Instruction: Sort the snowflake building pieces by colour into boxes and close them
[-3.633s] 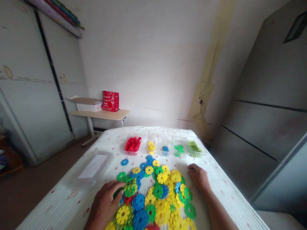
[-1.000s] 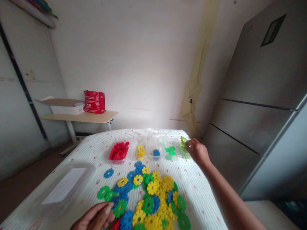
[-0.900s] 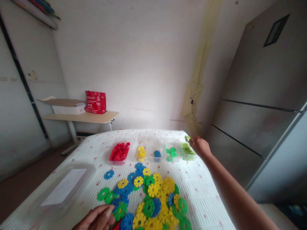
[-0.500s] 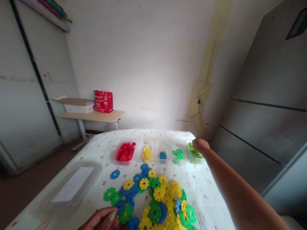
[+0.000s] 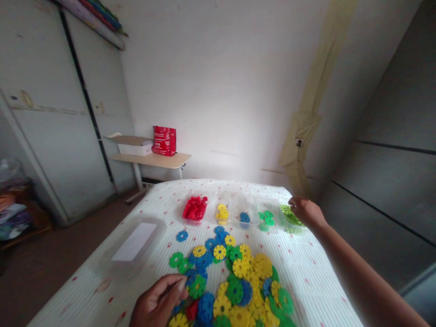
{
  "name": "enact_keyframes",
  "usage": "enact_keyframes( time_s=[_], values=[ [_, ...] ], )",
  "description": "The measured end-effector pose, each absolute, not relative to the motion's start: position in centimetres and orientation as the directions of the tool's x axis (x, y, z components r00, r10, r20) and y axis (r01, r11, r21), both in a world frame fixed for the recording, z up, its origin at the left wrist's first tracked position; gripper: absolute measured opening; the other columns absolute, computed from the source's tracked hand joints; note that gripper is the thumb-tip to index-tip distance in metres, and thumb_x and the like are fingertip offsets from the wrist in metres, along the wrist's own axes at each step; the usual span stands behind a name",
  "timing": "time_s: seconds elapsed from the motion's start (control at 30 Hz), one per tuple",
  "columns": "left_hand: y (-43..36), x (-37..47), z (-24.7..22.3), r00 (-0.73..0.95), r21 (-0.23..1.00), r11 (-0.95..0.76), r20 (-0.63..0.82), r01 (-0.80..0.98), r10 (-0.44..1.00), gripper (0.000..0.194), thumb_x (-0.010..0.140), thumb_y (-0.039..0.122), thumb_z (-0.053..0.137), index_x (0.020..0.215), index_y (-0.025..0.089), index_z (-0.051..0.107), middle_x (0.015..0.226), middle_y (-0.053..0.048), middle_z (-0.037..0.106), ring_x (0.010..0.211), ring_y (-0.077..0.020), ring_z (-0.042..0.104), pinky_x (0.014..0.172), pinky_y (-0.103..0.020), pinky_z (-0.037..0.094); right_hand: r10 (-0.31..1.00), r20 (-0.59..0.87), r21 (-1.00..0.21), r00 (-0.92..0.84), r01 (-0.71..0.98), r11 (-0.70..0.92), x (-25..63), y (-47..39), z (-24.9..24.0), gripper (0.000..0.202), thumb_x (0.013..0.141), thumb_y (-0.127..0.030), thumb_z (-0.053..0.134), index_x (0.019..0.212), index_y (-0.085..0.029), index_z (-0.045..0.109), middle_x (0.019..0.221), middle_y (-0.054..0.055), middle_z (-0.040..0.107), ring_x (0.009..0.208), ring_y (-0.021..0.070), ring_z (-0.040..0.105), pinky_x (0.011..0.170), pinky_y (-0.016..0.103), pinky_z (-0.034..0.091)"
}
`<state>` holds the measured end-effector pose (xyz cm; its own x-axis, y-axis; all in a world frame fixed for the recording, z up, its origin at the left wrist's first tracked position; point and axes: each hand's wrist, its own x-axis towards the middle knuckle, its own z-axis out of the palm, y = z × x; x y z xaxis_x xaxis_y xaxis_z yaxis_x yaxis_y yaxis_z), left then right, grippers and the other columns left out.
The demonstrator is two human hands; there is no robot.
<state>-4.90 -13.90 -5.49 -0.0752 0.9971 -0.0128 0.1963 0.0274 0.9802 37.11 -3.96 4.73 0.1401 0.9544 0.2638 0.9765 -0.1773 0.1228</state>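
My right hand (image 5: 306,211) is closed above the right end of the container row, beside the light green pieces (image 5: 290,215); whatever its fingers may hold is hidden. At the left edge of the pile of yellow, green and blue notched discs (image 5: 240,268), my left hand (image 5: 161,299) has thumb and fingers pressed together; no piece can be made out between them. Near its fingertips lie a green disc (image 5: 197,286) and a red piece (image 5: 192,310). Clear containers hold red pieces (image 5: 195,209), yellow discs (image 5: 222,213), blue discs (image 5: 244,218) and green discs (image 5: 267,218).
A clear lid with a white paper (image 5: 135,242) lies at the table's left. One blue disc (image 5: 182,236) sits apart from the pile. Behind, a small desk (image 5: 150,159) carries a red bag (image 5: 165,141) and a white box (image 5: 136,148). Grey cabinets flank both sides.
The view has shifted left, so the scene sits farther right. My right hand has drawn slightly back from over the light green pieces. My left hand remains by the pile, fingers still together.
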Motion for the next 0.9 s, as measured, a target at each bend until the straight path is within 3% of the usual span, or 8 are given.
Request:
enact_keyframes(
  time_s=[0.13, 0.33, 0.53, 0.7, 0.9],
  values=[
    [-13.8, -5.2, -4.8, -0.120, 0.982, -0.048, 0.070, 0.180, 0.990, 0.035, 0.063, 0.049, 0.062, 0.072, 0.016, 0.068, 0.059, -0.003, 0.068, 0.061, -0.0186, 0.064, 0.057, -0.021, 0.051, 0.846, 0.518, 0.095, -0.122, 0.992, 0.084, 34.0, -7.8, 1.6, 0.030, 0.085, -0.028, 0.037, 0.079, -0.017, 0.064, 0.076, 0.006, 0.064, 0.064, 0.0128, 0.057, 0.055, 0.020, 0.036],
    [-12.9, -7.0, -5.4, -0.190, 0.919, -0.127, 0.210, 0.373, 0.959, 0.028, 0.070, 0.043, 0.056, 0.074, 0.018, 0.066, 0.066, -0.001, 0.068, 0.065, -0.0170, 0.063, 0.060, -0.021, 0.049, 0.803, 0.526, 0.020, -0.282, 0.948, 0.319, 31.0, -12.1, -4.9, 0.029, 0.088, -0.027, 0.036, 0.083, -0.019, 0.063, 0.076, 0.006, 0.065, 0.063, 0.0129, 0.060, 0.056, 0.020, 0.042],
    [-11.5, -8.0, -7.4, -0.174, 0.794, -0.193, 0.350, 0.577, 0.921, 0.025, 0.073, 0.033, 0.048, 0.081, 0.019, 0.066, 0.087, -0.005, 0.068, 0.082, -0.0191, 0.062, 0.070, -0.027, 0.049, 0.830, 0.525, -0.160, -0.188, 0.936, 0.313, 31.1, -12.4, -7.2, 0.026, 0.084, -0.033, 0.040, 0.079, -0.020, 0.062, 0.070, 0.004, 0.065, 0.060, 0.0143, 0.062, 0.053, 0.021, 0.046],
    [-11.5, -7.8, -7.8, -0.171, 0.779, -0.209, 0.374, 0.591, 0.911, 0.027, 0.071, 0.030, 0.046, 0.085, 0.019, 0.066, 0.093, -0.006, 0.066, 0.090, -0.0205, 0.061, 0.076, -0.031, 0.050, 0.882, 0.470, -0.337, -0.040, 0.915, 0.221, 31.7, -12.0, -7.5, 0.027, 0.079, -0.035, 0.040, 0.077, -0.022, 0.063, 0.075, 0.004, 0.069, 0.067, 0.0168, 0.065, 0.061, 0.023, 0.050],
    [-11.5, -8.0, -7.6, -0.186, 0.807, -0.187, 0.343, 0.560, 0.921, 0.026, 0.071, 0.030, 0.045, 0.081, 0.019, 0.066, 0.087, -0.005, 0.068, 0.084, -0.0192, 0.062, 0.074, -0.029, 0.050, 0.903, 0.423, -0.407, 0.073, 0.906, 0.117, 32.0, -12.0, -7.9, 0.030, 0.076, -0.038, 0.039, 0.076, -0.022, 0.065, 0.079, 0.005, 0.070, 0.071, 0.0195, 0.065, 0.064, 0.026, 0.049]
  ],
)
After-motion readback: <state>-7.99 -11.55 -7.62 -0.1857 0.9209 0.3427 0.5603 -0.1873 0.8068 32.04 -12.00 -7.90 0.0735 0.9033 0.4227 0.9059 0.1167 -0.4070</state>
